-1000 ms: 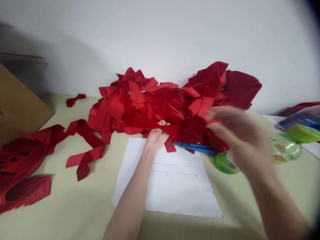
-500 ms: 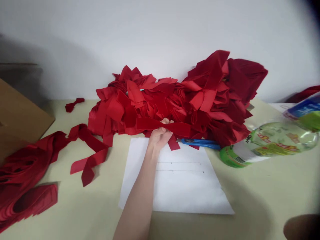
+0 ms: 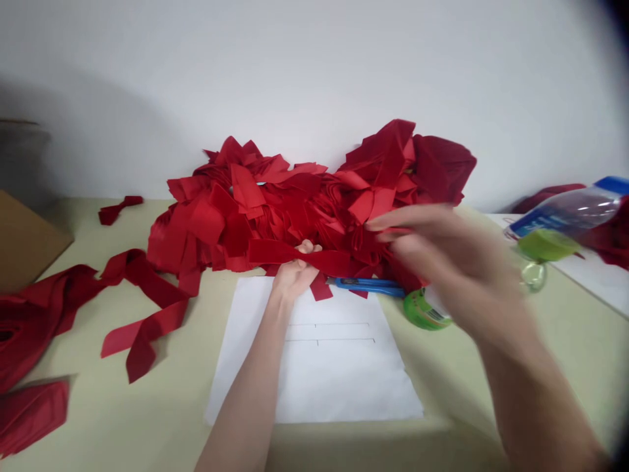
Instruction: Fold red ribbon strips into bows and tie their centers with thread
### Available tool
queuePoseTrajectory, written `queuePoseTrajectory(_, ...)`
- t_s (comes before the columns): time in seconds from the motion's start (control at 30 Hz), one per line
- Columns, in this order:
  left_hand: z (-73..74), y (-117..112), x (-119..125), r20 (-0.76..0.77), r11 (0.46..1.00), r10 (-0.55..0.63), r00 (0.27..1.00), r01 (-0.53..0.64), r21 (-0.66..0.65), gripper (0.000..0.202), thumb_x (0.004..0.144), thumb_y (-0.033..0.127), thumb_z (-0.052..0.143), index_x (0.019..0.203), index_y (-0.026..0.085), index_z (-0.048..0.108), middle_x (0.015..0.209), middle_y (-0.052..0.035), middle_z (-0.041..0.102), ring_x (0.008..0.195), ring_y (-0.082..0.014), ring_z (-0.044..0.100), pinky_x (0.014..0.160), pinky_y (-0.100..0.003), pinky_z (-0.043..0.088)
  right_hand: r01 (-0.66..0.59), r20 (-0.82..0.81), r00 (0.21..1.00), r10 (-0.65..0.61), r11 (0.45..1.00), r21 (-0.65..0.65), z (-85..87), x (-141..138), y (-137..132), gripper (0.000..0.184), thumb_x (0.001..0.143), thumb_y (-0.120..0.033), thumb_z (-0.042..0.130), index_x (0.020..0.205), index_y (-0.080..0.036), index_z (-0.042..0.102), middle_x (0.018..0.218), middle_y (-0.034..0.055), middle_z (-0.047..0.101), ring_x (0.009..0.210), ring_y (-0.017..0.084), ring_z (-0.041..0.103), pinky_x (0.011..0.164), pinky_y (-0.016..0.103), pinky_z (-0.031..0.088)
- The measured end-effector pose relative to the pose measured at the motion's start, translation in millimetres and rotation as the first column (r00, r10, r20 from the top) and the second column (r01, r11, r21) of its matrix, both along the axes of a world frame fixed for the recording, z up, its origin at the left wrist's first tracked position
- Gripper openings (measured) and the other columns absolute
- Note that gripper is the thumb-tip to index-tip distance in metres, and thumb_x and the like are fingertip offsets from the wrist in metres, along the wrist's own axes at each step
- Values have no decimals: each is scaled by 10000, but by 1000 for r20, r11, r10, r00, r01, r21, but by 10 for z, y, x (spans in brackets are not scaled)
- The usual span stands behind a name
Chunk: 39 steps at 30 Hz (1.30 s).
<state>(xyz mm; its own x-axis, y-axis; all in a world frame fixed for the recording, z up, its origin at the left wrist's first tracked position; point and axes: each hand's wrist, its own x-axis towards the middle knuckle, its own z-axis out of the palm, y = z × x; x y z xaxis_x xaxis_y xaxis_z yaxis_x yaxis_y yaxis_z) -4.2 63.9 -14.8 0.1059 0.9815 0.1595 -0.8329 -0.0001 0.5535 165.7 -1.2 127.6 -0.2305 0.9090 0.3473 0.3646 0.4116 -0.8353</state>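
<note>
Over the paper's [image 3: 344, 387] far edge, your left hand [image 3: 293, 278] is gripping a ribbon [image 3: 332, 262] by its waist, seemingly the holding step, while your right hand [image 3: 445, 255], its grip too blurred to tell, is hovering by the pile [image 3: 304, 203], the next move probably needing steadiness.

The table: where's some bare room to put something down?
There's bare tabletop between the curly red ribbon and the white paper. Another patch lies between the paper and the right forearm. Behind the paper it's crowded: red fabric pile, blue cutter, bottle.
</note>
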Motion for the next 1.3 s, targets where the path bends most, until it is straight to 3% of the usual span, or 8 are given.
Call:
queuePoseTrajectory(0.17, 7, -9, 0, 6, 998, -65, 998, 65, 27, 301, 554, 207, 791, 565, 192, 490, 751, 15, 557, 913, -190, 562, 870, -338, 407, -254, 49, 958, 283, 913, -318, -327, -203, 282, 265, 764, -400, 632, 902, -178, 672, 877, 39, 652, 814, 174, 585, 705, 300, 450)
queuePoseTrajectory(0.27, 13, -19, -6, 22, 996, -86, 996, 85, 37, 348, 499, 232, 837, 568, 192, 498, 775, 4, 589, 969, -218, 560, 873, -344, 409, -198, 36, 973, 228, 904, -378, -446, -197, 363, 260, 725, -404, 665, 729, -145, 650, 701, 11, 607, 653, 124, 532, 607, 263, 406)
queuePoseTrajectory(0.43, 31, -19, 19, 72, 999, -45, 996, 43, 30, 337, 511, 254, 847, 655, 207, 546, 694, 35, 556, 856, -161, 565, 854, -285, 410, -182, -94, 983, 156, 865, -468, -437, -172, 339, 252, 688, -384, 694, 738, -143, 640, 680, -2, 600, 602, 93, 514, 564, 225, 386)
queuePoseTrajectory(0.67, 39, -10, 31, 103, 999, -4, 995, 0, 37, 265, 583, 171, 804, 647, 203, 549, 688, 42, 542, 808, -136, 553, 829, -263, 417, 33, 106, 994, -1, 953, -301, -582, -185, 434, 227, 691, -364, 669, 694, -139, 636, 637, 18, 616, 550, 106, 519, 506, 230, 395)
queuePoseTrajectory(0.87, 30, -12, 19, 59, 998, -43, 997, 41, 45, 220, 590, 103, 776, 591, 179, 570, 674, 11, 566, 880, -182, 564, 862, -317, 420, -150, 104, 978, 182, 955, -256, -522, -201, 432, 288, 708, -430, 655, 760, -148, 659, 671, 15, 614, 588, 111, 541, 547, 235, 422)
queuePoseTrajectory(1.07, 13, 0, 19, 63, 999, -11, 998, 8, 45, 221, 567, 120, 795, 599, 188, 587, 685, 14, 581, 890, -176, 570, 859, -294, 417, 43, 231, 973, -18, 994, -104, -603, -185, 459, 214, 689, -364, 668, 735, -164, 603, 604, -14, 574, 521, 101, 504, 495, 228, 391)
queuePoseTrajectory(1.2, 8, 10, -25, 107, 998, 48, 993, -52, 34, 196, 628, 190, 783, 662, 222, 593, 694, 37, 574, 912, -153, 569, 868, -273, 406, 34, 333, 943, -8, 997, -71, -595, -23, 481, 203, 625, -171, 656, 815, -189, 584, 684, -13, 595, 600, 129, 563, 582, 256, 461)
queuePoseTrajectory(1.3, -4, 17, -28, 124, 997, 62, 990, -66, 28, 203, 620, 195, 792, 693, 230, 606, 702, 43, 575, 881, -141, 569, 855, -270, 412, -29, 284, 957, 60, 993, -111, -497, 74, 488, 198, 679, -183, 609, 876, -191, 587, 693, -6, 598, 613, 137, 588, 600, 270, 492)
